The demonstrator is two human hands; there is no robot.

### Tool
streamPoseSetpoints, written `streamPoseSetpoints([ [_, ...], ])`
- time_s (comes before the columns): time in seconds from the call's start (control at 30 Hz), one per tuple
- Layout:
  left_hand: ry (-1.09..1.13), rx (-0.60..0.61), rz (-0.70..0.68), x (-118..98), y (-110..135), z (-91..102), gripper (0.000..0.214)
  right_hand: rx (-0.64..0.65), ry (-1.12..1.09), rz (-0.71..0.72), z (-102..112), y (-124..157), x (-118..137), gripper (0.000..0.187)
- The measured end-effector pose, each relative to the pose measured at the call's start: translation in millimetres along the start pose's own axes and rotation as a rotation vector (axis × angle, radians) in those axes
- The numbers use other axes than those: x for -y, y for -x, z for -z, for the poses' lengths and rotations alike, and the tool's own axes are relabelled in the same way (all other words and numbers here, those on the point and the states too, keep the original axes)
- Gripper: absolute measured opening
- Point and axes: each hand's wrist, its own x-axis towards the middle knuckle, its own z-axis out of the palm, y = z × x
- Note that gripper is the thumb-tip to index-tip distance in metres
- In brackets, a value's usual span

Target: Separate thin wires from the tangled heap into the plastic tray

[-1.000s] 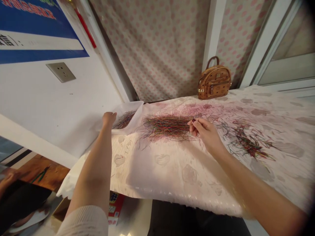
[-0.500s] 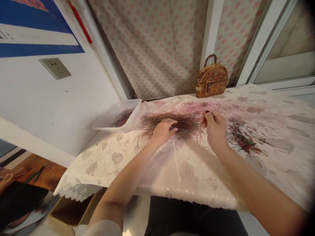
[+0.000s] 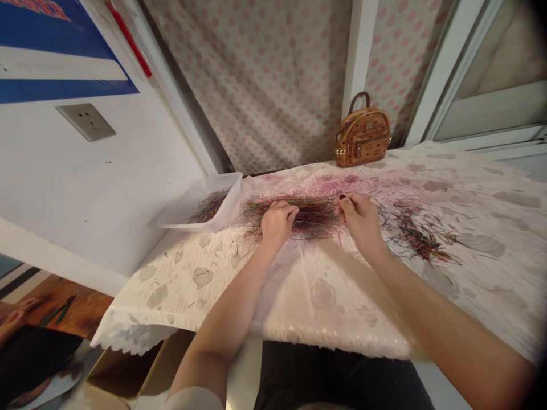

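Note:
A loose bundle of thin, many-coloured wires (image 3: 314,212) lies across the tablecloth in front of me. My left hand (image 3: 277,223) is over the bundle's left half, its thumb and fingers pinched together at the wires. At the right end, my right hand (image 3: 359,217) is closed in a pinch at the wire tips. How many strands each hand grips is too fine to make out. To the right of that hand, a tangled heap of short wire pieces (image 3: 423,236) is scattered on the cloth.
At the left stands a white plastic tray (image 3: 231,199) with more wires inside. A brown mini backpack (image 3: 365,136) stands at the back by the curtain (image 3: 265,85). Under the table's left edge is a cardboard box (image 3: 122,370). Another person's hand (image 3: 15,319) shows near green-handled pliers (image 3: 64,310).
My left thumb and fingers have closed from a looser spread into a pinch. My right hand stays pinched at the bundle's right end. The view has shifted slightly.

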Motion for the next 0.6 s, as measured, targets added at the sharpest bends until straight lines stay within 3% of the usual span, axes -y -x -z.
streamPoseSetpoints([
  [0.13, 0.093, -0.102, 0.02, -5, 1, 5.4, 0.024, 0.222, 0.046, -0.069, -5, 4, 0, 0.028],
  [0.23, 0.119, -0.081, -0.01, -13, 2, 8.3, 0.025, 0.348, 0.0, -0.101, -10, 7, -3, 0.025],
  [0.33, 0.098, -0.001, -0.045, -22, 5, 7.8, 0.025, 0.356, -0.063, -0.077, -13, 8, -4, 0.031],
  [0.6, 0.172, 0.095, -0.076, -34, 9, 3.5, 0.025, 0.276, -0.154, -0.045, -9, 6, -3, 0.018],
])
